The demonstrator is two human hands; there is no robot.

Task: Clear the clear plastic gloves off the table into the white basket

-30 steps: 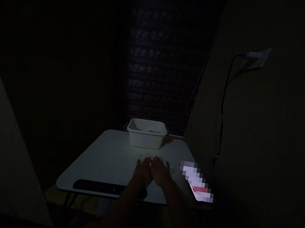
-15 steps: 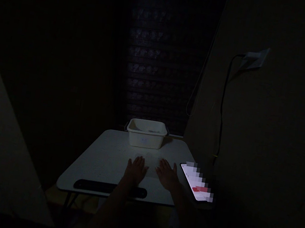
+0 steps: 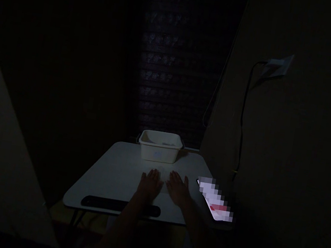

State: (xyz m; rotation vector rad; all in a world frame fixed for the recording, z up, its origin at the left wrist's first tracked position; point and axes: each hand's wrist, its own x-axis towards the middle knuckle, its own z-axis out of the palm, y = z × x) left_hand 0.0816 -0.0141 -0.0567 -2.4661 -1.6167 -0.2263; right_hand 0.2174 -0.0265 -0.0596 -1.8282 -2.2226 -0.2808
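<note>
Both hands lie on the white folding table (image 3: 114, 170), palms down, in very dim light. My left hand (image 3: 150, 185) is flat with its fingers stretched toward the back. My right hand (image 3: 178, 189) rests a little to the right, also flat and angled inward. Between and under them is a faint, thin, see-through patch (image 3: 164, 187), perhaps a clear plastic sheet; its edges are too dark to make out. Behind the hands stands a white plastic tub (image 3: 158, 154) with pale contents that I cannot make out.
A lit phone (image 3: 214, 201) lies at the table's right edge. A black slot strip (image 3: 102, 203) runs along the front edge. A cable (image 3: 243, 111) hangs from a wall socket (image 3: 278, 65) on the right. A dark blind (image 3: 166, 78) covers the back.
My right hand has slid slightly left, closer to my left hand. Both stay flat on the table. The view has shifted a little.
</note>
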